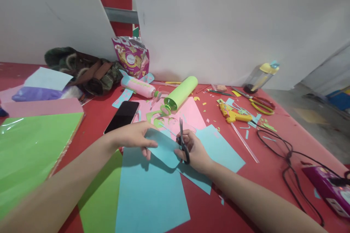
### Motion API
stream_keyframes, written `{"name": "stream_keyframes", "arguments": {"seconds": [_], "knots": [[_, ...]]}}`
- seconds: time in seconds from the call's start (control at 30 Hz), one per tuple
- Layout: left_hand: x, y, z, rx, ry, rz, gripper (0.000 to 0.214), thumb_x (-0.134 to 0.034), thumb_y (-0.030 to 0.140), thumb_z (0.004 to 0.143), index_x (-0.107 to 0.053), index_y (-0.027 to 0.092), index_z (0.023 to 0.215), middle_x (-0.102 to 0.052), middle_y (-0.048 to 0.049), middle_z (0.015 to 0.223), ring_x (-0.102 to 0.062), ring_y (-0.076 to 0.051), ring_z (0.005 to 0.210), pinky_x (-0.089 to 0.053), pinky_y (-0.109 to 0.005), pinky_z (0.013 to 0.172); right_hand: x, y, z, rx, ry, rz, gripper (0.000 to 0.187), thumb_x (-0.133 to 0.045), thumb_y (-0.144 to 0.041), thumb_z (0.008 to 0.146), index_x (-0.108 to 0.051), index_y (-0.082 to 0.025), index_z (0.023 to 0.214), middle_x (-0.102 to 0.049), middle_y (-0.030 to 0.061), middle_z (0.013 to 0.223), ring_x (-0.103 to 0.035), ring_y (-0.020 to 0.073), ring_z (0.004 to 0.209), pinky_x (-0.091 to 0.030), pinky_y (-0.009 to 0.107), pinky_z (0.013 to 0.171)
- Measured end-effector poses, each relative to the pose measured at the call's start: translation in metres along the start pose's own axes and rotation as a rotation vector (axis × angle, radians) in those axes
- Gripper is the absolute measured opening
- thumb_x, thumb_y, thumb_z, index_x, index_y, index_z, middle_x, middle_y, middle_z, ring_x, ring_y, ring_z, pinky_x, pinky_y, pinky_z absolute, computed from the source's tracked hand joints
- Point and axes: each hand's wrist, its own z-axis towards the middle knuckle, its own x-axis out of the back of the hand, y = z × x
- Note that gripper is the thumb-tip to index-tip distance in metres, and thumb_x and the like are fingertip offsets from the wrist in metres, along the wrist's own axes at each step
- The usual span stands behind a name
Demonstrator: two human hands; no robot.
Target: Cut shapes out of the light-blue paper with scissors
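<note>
My left hand (135, 136) pinches a curved piece of light blue paper (164, 149) at its left edge and holds it above the table. My right hand (195, 153) is closed round the handles of black scissors (182, 142), whose blades point up and away, right beside the paper's right edge. Under both hands lie larger light blue sheets (150, 193) on the red table (262, 174). A black phone (122, 116) lies just beyond my left hand.
Green sheets (30, 149) and a pink sheet (41, 107) lie at the left. Behind are a rolled green paper (182, 93), a pink bottle (138, 87), a snack bag (132, 56), a yellow glue gun (232, 113), red-yellow scissors (259, 103), a water bottle (259, 76), black cables (287, 156) and paper scraps.
</note>
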Motion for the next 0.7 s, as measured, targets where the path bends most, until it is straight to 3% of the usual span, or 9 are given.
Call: {"name": "stream_keyframes", "arguments": {"seconds": [0.13,0.33,0.53,0.7], "knots": [[0.001,-0.001,0.002,0.006,0.006,-0.009,0.010,-0.059,0.025,0.069,-0.061,0.018,0.076,-0.065,0.0022,0.059,-0.063,-0.014,0.049,-0.048,-0.019,0.046,-0.001,0.000,0.000,-0.025,-0.003,0.013,0.029,-0.058,-0.011,0.058,-0.040,-0.022,0.078,-0.039,-0.0100,0.064,-0.035,0.0009,0.038,-0.038,0.015,0.033],[0.008,0.000,0.002,0.001,0.195,-0.010,0.014,-0.062,0.028,0.067,-0.055,0.017,0.063,-0.062,0.0021,0.049,-0.064,-0.016,0.050,-0.049,-0.020,0.047,-0.001,0.000,0.003,-0.073,0.127,0.099,0.031,-0.060,-0.011,0.058,-0.041,-0.022,0.081,-0.038,-0.0107,0.061,-0.034,0.0010,0.039,-0.042,0.014,0.031],[0.013,-0.002,0.006,-0.103,0.556,-0.071,0.017,-0.060,0.029,0.069,-0.056,0.015,0.077,-0.064,-0.0011,0.056,-0.063,-0.015,0.053,-0.051,-0.025,0.054,0.003,0.005,0.006,-0.056,0.295,0.219,0.031,-0.061,-0.012,0.059,-0.043,-0.023,0.082,-0.039,-0.0119,0.060,-0.038,-0.0004,0.034,-0.041,0.013,0.030],[0.008,-0.001,0.008,-0.223,0.799,0.057,0.016,-0.050,0.032,0.076,-0.049,0.016,0.077,-0.058,0.0007,0.063,-0.059,-0.012,0.054,-0.051,-0.026,0.053,0.006,0.007,0.009,-0.019,0.389,0.308,0.032,-0.062,-0.011,0.057,-0.044,-0.023,0.081,-0.040,-0.0108,0.064,-0.040,-0.0003,0.036,-0.042,0.014,0.032]]}}
